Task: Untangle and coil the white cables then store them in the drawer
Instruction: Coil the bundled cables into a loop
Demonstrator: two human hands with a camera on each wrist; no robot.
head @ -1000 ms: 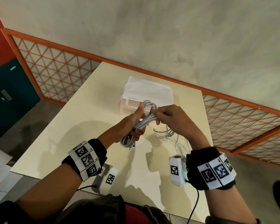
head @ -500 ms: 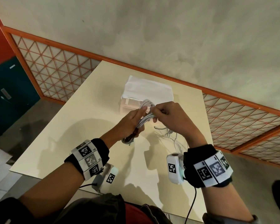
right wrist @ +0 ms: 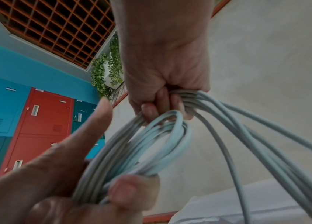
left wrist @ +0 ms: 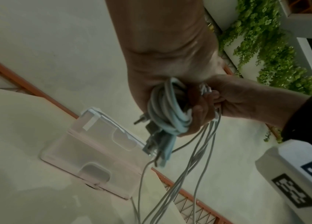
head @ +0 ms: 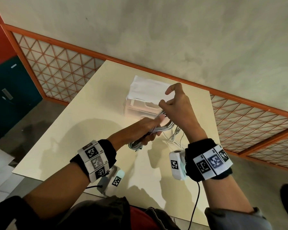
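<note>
Nearest me, my left hand [head: 147, 130] gripped the coiled white cables [head: 163, 127] above the table [head: 83, 123], fingers curled round the bundle. Just beyond it, my right hand [head: 178, 107] pinched the coil's far end, forefinger raised; loose strands hung from it to the tabletop. Farther across the table, past both hands, stood the drawer unit [head: 140, 108], its drawers closed.

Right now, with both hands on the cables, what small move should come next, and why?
Probably another wrap: the right hand should lay its pinched strands onto the coil that the left hand grips. Loose cable hangs from the coil to the table, and the drawer box looks closed.
</note>
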